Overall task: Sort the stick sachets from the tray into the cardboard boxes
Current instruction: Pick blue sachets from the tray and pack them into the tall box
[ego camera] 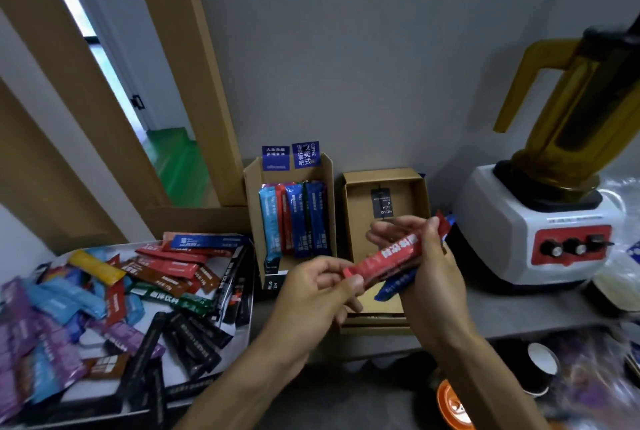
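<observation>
Both hands hold a small bundle of stick sachets over the right cardboard box (pixel 350 208): a red sachet (pixel 388 258) on top and a blue sachet (pixel 396 286) under it. My left hand (pixel 318 291) pinches the bundle's lower left end. My right hand (pixel 429 256) grips its upper right end. The left cardboard box (pixel 254 194) holds several upright sachets, blue, red and light blue. The white tray (pixel 239 329) at the left is heaped with several sachets in many colours.
A blender (pixel 540 221) with an amber jug stands at the right on the grey counter (pixel 512 312). Paper cups (pixel 540 365) and an orange object (pixel 453 409) sit below the counter's edge. A wooden door frame (pixel 207 83) rises behind the tray.
</observation>
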